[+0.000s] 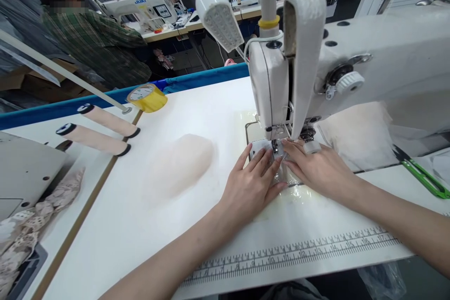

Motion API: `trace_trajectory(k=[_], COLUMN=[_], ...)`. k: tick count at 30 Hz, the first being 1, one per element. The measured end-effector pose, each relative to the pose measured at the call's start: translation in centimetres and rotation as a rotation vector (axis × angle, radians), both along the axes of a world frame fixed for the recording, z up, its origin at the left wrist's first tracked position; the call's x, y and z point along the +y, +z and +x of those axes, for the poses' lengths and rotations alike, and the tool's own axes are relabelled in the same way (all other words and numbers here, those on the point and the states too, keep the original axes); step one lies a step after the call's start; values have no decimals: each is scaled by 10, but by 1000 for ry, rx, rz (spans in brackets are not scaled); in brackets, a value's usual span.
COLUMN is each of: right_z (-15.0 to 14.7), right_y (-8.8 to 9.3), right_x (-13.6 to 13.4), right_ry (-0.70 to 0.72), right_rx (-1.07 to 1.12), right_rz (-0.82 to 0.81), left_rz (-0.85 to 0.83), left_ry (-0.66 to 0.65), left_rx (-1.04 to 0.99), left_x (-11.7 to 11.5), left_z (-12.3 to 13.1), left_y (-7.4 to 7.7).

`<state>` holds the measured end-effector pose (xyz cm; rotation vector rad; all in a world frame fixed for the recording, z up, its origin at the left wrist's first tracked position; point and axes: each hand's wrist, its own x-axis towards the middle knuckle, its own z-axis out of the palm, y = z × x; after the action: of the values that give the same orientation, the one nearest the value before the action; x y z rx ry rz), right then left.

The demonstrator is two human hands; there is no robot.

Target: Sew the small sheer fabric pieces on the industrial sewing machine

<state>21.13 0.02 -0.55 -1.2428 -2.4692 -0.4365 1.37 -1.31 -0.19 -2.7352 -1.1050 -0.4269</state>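
Observation:
My left hand (251, 180) lies palm down beside the sewing machine's presser foot (275, 146), its fingers stretched over the metal plate (260, 146). From the right, my right hand (316, 166) reaches to the same foot, index finger and thumb apart at the needle area. Part of that hand is hidden by the machine's lower fittings. Any small material under the fingertips is too covered to make out. The white sewing machine (272, 79) stands over both hands. Left of them, a sheer beige fabric piece (190, 164) rests on the white table (147, 239).
Two beige thread cones (94, 140) and a yellow tape roll (147, 97) are at left. Lace (45, 215) lies near the left edge. Beige fabric (355, 133) and green thread snips (422, 176) are at right. A person (91, 42) sits beyond the blue-edged table.

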Motion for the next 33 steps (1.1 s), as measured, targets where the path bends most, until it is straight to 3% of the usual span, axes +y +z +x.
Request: trace_trajectory(k=[12, 20, 22, 26, 33], right_z=[1, 9, 11, 12, 8], right_y=[-2, 8, 10, 10, 8], right_x=[0, -7, -8, -9, -8], right_ry=[83, 300, 333, 328, 355], right_rx=[70, 167, 199, 210, 141], right_rz=[-22, -75, -158, -244, 25], left_rz=[13, 147, 155, 17, -69], left_ry=[1, -286, -276, -168, -139], left_rx=[-18, -55, -77, -251, -273], left_x=[-1, 1, 2, 2, 1], left_z=[-1, -11, -10, -6, -4], left_y=[-2, 3, 2, -1, -3])
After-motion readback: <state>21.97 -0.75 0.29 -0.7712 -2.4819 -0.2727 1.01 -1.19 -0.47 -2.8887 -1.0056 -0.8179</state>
